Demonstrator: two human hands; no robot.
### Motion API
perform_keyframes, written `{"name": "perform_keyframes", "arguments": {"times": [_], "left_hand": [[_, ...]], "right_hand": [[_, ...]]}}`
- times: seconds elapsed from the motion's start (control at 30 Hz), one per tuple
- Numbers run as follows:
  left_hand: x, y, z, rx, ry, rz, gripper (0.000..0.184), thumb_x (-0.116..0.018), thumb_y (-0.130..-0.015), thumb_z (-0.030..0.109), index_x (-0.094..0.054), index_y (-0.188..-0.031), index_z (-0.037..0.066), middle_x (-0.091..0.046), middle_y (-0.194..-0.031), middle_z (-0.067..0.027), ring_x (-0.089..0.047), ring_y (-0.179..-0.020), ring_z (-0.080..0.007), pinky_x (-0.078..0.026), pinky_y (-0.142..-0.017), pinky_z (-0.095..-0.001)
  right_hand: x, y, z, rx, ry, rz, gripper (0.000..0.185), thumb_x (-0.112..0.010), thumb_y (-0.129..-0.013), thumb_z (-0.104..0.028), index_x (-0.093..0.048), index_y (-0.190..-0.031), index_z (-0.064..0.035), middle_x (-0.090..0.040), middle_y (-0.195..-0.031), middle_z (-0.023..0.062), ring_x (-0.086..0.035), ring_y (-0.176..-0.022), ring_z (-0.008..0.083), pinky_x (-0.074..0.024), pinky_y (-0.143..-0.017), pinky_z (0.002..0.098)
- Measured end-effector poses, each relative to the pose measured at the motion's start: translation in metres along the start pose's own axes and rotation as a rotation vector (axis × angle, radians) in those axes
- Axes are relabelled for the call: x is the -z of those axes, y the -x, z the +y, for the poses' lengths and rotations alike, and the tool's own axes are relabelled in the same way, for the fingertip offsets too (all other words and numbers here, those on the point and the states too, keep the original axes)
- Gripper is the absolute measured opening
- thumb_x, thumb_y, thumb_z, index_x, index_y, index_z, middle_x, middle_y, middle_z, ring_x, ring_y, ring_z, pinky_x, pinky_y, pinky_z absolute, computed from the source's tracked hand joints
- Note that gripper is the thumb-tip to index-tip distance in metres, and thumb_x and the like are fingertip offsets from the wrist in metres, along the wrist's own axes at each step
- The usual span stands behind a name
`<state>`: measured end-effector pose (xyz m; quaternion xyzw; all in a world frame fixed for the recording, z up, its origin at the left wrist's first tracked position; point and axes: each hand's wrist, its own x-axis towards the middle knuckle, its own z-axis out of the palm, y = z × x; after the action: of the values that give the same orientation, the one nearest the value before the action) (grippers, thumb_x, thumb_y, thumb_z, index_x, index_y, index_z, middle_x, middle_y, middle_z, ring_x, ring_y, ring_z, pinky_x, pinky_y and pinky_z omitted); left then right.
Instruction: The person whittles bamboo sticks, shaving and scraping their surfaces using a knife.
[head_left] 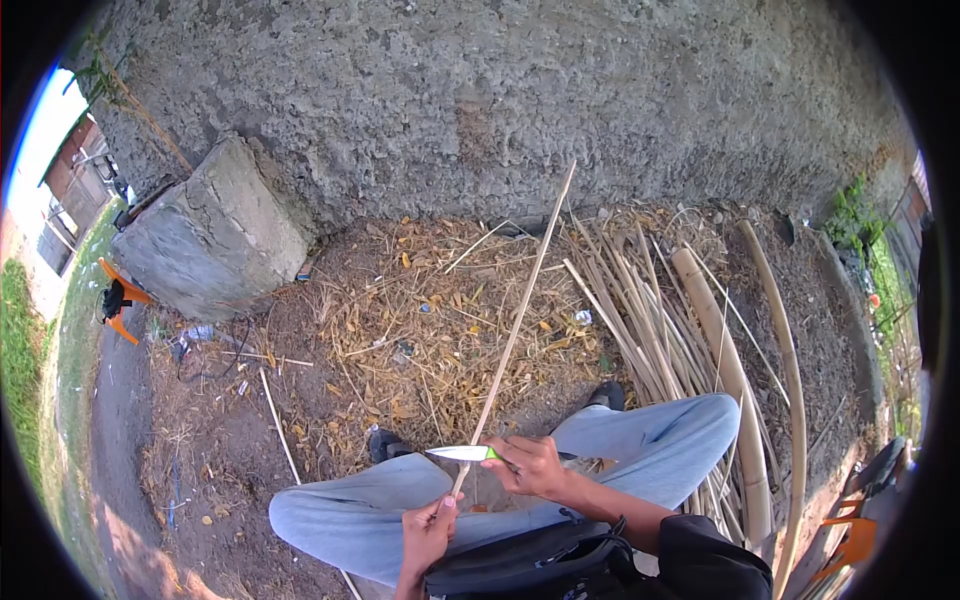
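My left hand (428, 532) is closed around the lower end of a long thin bamboo strip (522, 312), which slants up and away toward the wall. In my right hand (527, 466) is a knife (462, 453) with a green handle, its pale blade pointing left. The blade lies across the strip a little above my left hand. Both hands are close together between my bent knees. My right fingers wrap the handle and hide most of it.
A pile of split bamboo strips (640, 330) lies to the right, beside a thick bamboo pole (715, 330) and a thinner curved pole (785, 350). Ahead rises a rough wall (560, 90). A concrete block (215, 225) stands at left. Dry leaves and shavings (420, 320) cover the ground.
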<state>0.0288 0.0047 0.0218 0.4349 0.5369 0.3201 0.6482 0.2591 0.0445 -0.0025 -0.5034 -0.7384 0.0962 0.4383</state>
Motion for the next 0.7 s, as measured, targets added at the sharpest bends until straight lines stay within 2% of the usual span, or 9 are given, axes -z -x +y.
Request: {"name": "perform_keyframes", "arguments": {"times": [0.17, 0.23, 0.27, 0.37, 0.53, 0.63, 0.7], "left_hand": [[0.002, 0.001, -0.009, -0.019, -0.104, -0.003, 0.030, -0.056, -0.104, 0.019, -0.069, -0.111, -0.008, -0.046, -0.061, 0.0059, -0.036, -0.051, -0.0016, -0.031, -0.046, -0.0217], [0.002, 0.003, -0.014, -0.019, -0.135, -0.011, 0.030, -0.054, -0.105, 0.018, -0.067, -0.111, -0.009, -0.046, -0.060, 0.0056, -0.035, -0.050, -0.0015, -0.031, -0.045, -0.0220], [0.003, 0.003, -0.017, -0.008, -0.133, -0.005, 0.030, -0.057, -0.104, 0.019, -0.069, -0.109, -0.007, -0.046, -0.061, 0.0067, -0.036, -0.052, -0.0012, -0.031, -0.047, -0.0215], [0.008, 0.004, -0.019, -0.004, -0.146, -0.015, 0.030, -0.056, -0.104, 0.020, -0.070, -0.109, -0.007, -0.047, -0.061, 0.0067, -0.037, -0.052, -0.0011, -0.032, -0.047, -0.0213], [0.006, 0.005, -0.012, -0.051, -0.212, -0.020, 0.032, -0.054, -0.105, 0.021, -0.069, -0.108, -0.008, -0.048, -0.061, 0.0058, -0.039, -0.051, -0.0010, -0.034, -0.046, -0.0212], [0.007, 0.004, -0.018, -0.032, -0.229, 0.047, 0.028, -0.057, -0.103, 0.019, -0.073, -0.102, -0.003, -0.045, -0.060, 0.0090, -0.039, -0.054, -0.0004, -0.034, -0.049, -0.0214], [0.013, 0.002, -0.023, 0.061, -0.252, -0.038, 0.029, -0.062, -0.100, 0.023, -0.070, -0.110, -0.002, -0.059, -0.070, 0.0017, -0.053, -0.061, -0.0077, -0.043, -0.056, -0.0257]], "right_hand": [[-0.003, 0.006, 0.008, 0.053, 0.103, 0.076, 0.025, -0.078, -0.084, -0.023, -0.070, -0.101, -0.0075, -0.058, -0.065, 0.0029, -0.056, -0.045, 0.0203, -0.0431, -0.039, 0.0349], [0.001, 0.002, 0.015, -0.163, 0.044, 0.118, 0.023, -0.077, -0.084, -0.022, -0.070, -0.101, -0.0072, -0.060, -0.066, 0.0035, -0.058, -0.046, 0.0215, -0.0437, -0.040, 0.0350], [-0.001, 0.003, 0.017, -0.184, 0.007, 0.111, 0.023, -0.077, -0.085, -0.021, -0.071, -0.101, -0.0068, -0.062, -0.067, 0.0044, -0.059, -0.048, 0.0220, -0.0445, -0.040, 0.0348], [-0.001, 0.004, 0.016, -0.138, 0.055, 0.136, 0.023, -0.076, -0.084, -0.016, -0.072, -0.105, -0.0076, -0.061, -0.064, 0.0044, -0.054, -0.044, 0.0179, -0.0426, -0.041, 0.0333], [-0.007, 0.005, 0.018, -0.108, 0.094, 0.193, 0.024, -0.077, -0.083, -0.017, -0.072, -0.105, -0.0090, -0.061, -0.063, 0.0037, -0.055, -0.045, 0.0183, -0.0427, -0.041, 0.0335], [-0.005, 0.006, 0.018, -0.137, 0.113, 0.176, 0.024, -0.077, -0.083, -0.017, -0.072, -0.105, -0.0085, -0.061, -0.064, 0.0044, -0.057, -0.046, 0.0193, -0.0435, -0.042, 0.0334], [-0.003, 0.005, 0.023, -0.159, 0.130, 0.162, 0.023, -0.076, -0.084, -0.017, -0.072, -0.104, -0.0075, -0.062, -0.064, 0.0053, -0.058, -0.047, 0.0203, -0.0439, -0.042, 0.0333]]}}
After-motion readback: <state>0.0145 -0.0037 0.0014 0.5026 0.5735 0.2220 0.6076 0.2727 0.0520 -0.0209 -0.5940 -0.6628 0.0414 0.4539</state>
